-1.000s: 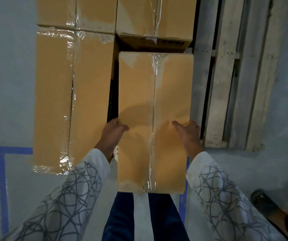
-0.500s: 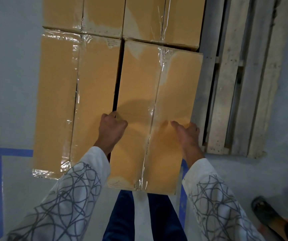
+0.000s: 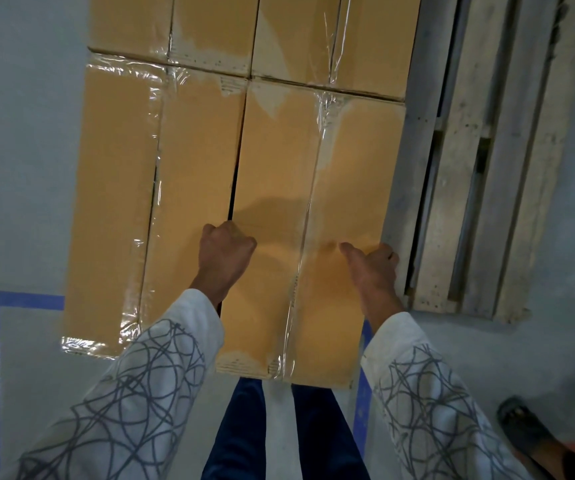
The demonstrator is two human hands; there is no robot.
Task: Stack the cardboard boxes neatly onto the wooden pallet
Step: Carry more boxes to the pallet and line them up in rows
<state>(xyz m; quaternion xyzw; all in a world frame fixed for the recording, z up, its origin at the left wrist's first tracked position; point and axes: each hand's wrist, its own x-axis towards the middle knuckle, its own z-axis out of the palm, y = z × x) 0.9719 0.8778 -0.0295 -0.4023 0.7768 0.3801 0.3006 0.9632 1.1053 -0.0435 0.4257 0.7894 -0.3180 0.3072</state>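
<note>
The box [image 3: 279,161] — stiff cardboard, slick tape seam [image 3: 315,188], likely hefty; your left hand [image 3: 225,252] and right hand [image 3: 372,268] each curl over a long side edge; grip cardboard, not tape.

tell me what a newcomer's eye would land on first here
The taped cardboard box in the centre stands out, gripped at its long sides by the left hand and the right hand. A narrow dark gap parts it from the neighbouring box on its left, and bare slats of the wooden pallet show on the right.
</note>
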